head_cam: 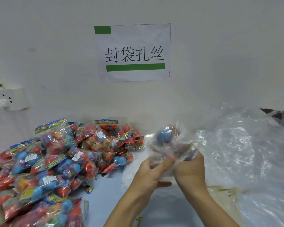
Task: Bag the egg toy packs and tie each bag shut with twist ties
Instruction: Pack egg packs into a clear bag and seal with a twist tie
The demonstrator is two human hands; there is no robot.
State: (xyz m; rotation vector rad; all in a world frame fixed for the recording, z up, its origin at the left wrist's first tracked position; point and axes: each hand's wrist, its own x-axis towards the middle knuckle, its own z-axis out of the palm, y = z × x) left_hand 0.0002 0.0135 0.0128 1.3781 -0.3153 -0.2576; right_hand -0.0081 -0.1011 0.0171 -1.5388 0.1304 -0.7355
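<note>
I had both hands up together over the table (105, 199), gripping one clear bag (170, 145) with a pack (164, 136) inside; a blue egg showed through the film. My left hand (152, 172) pinched the bag's lower part, thumb across it, and my right hand (189, 169) clutched it from the other side, I judged to gather the loose mouth into a neck for tying. The film was thin, crinkled and glossy. Unbagged packs (56, 161) lay heaped at left, slick wrappers over smooth red and blue eggs. Empty bags (244, 153) billowed at right, and thin yellow-green ties (223, 190) lay near my right wrist, within reach.
</note>
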